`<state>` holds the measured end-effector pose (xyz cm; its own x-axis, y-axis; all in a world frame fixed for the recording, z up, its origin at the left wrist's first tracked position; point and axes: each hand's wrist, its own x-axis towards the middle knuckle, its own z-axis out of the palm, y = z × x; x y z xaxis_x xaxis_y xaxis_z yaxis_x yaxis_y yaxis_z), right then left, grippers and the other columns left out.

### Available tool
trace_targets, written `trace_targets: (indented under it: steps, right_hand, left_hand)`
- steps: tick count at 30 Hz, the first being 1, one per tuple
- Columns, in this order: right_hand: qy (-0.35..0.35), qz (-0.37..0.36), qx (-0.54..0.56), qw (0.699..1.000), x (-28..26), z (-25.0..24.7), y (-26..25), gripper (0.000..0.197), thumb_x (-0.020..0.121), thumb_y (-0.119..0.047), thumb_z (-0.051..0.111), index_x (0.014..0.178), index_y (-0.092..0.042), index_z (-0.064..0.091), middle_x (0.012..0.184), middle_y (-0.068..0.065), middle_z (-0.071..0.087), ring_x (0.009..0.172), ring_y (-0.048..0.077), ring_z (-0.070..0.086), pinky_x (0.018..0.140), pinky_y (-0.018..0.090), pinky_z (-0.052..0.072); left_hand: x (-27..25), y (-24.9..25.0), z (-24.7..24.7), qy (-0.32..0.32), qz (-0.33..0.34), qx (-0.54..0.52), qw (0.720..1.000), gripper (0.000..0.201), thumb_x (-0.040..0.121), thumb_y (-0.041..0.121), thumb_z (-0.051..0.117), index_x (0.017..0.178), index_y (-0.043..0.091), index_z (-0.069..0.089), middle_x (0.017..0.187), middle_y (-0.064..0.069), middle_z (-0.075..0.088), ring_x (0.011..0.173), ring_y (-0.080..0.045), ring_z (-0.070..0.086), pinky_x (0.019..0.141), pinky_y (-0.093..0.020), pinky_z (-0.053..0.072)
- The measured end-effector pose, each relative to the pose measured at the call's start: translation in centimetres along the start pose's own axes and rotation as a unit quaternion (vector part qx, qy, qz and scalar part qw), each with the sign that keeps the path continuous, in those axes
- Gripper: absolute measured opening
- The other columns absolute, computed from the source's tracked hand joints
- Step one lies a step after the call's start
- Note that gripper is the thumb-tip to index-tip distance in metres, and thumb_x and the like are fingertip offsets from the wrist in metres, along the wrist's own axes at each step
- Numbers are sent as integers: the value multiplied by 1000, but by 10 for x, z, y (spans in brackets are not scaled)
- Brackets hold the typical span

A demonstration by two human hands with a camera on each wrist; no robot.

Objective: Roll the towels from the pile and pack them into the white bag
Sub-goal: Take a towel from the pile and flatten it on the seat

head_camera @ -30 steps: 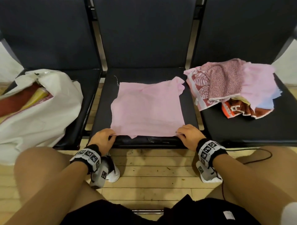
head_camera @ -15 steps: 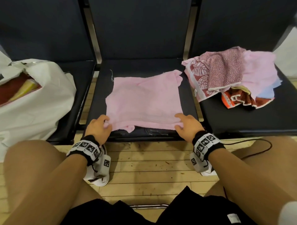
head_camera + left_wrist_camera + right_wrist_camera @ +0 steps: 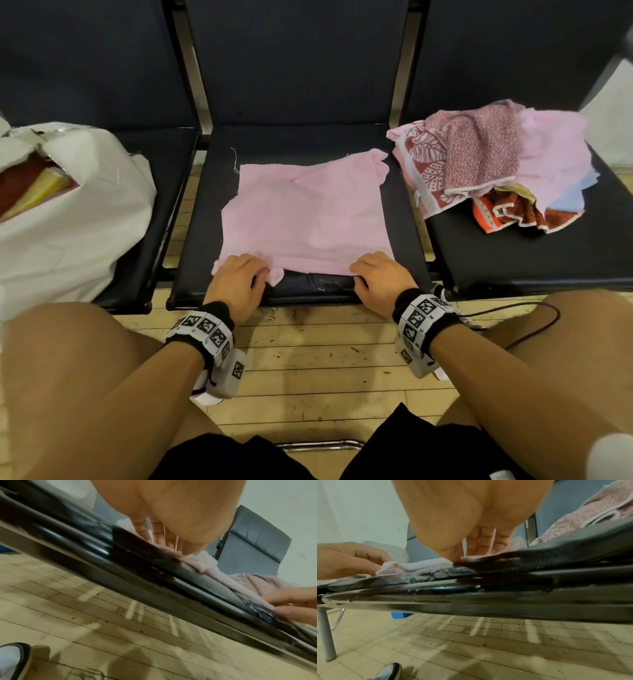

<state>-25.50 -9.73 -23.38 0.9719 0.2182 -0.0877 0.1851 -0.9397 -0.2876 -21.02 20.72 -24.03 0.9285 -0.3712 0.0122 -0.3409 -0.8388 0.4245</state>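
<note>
Both hands are working the near edge of the pink towel (image 3: pixel 305 219): the left hand (image 3: pixel 236 287) and the right hand (image 3: pixel 380 281) are each pinching it with curled fingers. The towel is lying spread on the middle seat (image 3: pixel 298 140). Farther off, the white bag (image 3: pixel 68 219) is sitting on the left seat and the towel pile (image 3: pixel 493 161) on the right.

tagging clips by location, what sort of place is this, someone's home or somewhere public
Probably a public waiting area or hall, not a home, though that is a guess. A row of joined dark padded seats on a metal frame stands against a plain wall, over a scuffed wood-strip floor.
</note>
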Motion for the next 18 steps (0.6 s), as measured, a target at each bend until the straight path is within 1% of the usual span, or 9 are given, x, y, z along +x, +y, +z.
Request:
trace_targets:
  steps: [2, 4, 6, 8, 10, 12, 14, 16, 18]
  right_hand:
    - [6, -3, -12, 1000, 0, 2, 2, 34, 99, -20, 46, 128, -13, 62, 123, 5, 61, 112, 25, 51, 95, 40, 47]
    - [21, -3, -26, 999, -1, 6, 2, 31, 99, -17, 50, 126, -12, 64, 120, 7, 62, 109, 28, 52, 91, 41, 48]
    - [27, -1, -30, 999, -1, 8, 2, 29, 95, -12, 56, 122, -11, 66, 118, 8, 62, 106, 30, 53, 89, 42, 49]
    - [16, 7, -35, 999, 0, 10, 3, 34, 89, -8, 60, 122, -15, 65, 121, 6, 60, 109, 28, 51, 92, 39, 46]
    - [6, 27, -36, 999, 2, 9, 2, 38, 87, -6, 59, 122, -20, 62, 123, 0, 58, 112, 24, 49, 95, 35, 41]
    - [4, 52, -19, 998, 3, 8, 2, 43, 86, -2, 55, 124, -22, 59, 125, -1, 58, 114, 23, 48, 95, 34, 38]
    - [4, 73, 1, 997, 4, 7, 1, 48, 85, 2, 51, 127, -21, 56, 125, 0, 59, 116, 24, 47, 95, 34, 37]
    - [8, 86, 23, 996, 4, 6, 2, 50, 85, 5, 47, 127, -20, 54, 123, 3, 60, 114, 26, 48, 93, 35, 37]
    - [24, 96, 58, 993, 5, 2, 3, 52, 85, 8, 44, 130, -16, 54, 123, 7, 59, 115, 30, 49, 96, 37, 39]
  left_hand:
    - [1, -5, -2, 4, -12, -11, 1000, 25, 97, 16, 53, 118, 12, 65, 119, -4, 63, 108, -25, 50, 93, -40, 46]
    - [1, -10, -3, 8, -29, -19, 999, 28, 98, 15, 52, 123, 11, 62, 122, -5, 62, 111, -26, 49, 94, -41, 46]
    - [0, -13, -2, 15, -39, -20, 999, 30, 97, 13, 53, 125, 10, 62, 123, -6, 62, 113, -28, 48, 96, -42, 46]
    - [0, -15, 0, 24, -42, -21, 999, 30, 97, 12, 55, 125, 10, 64, 122, -7, 63, 114, -29, 49, 97, -41, 45]
    - [1, -16, -1, 28, -48, -19, 998, 28, 99, 11, 54, 123, 9, 66, 121, -8, 64, 112, -30, 50, 97, -40, 44]
    - [4, -16, -4, 26, -57, -18, 998, 28, 100, 9, 48, 120, 8, 67, 119, -9, 65, 110, -30, 51, 97, -40, 45]
    - [5, -14, -7, 19, -71, -19, 997, 27, 101, 7, 44, 116, 8, 67, 115, -11, 65, 106, -31, 52, 94, -43, 46]
    - [7, -8, -11, 20, -84, -23, 996, 25, 99, 4, 42, 109, 11, 63, 104, -12, 63, 99, -33, 54, 87, -46, 47]
    - [9, 1, -18, 28, -99, -31, 994, 26, 95, -2, 43, 109, 12, 60, 99, -13, 61, 96, -34, 55, 85, -49, 48]
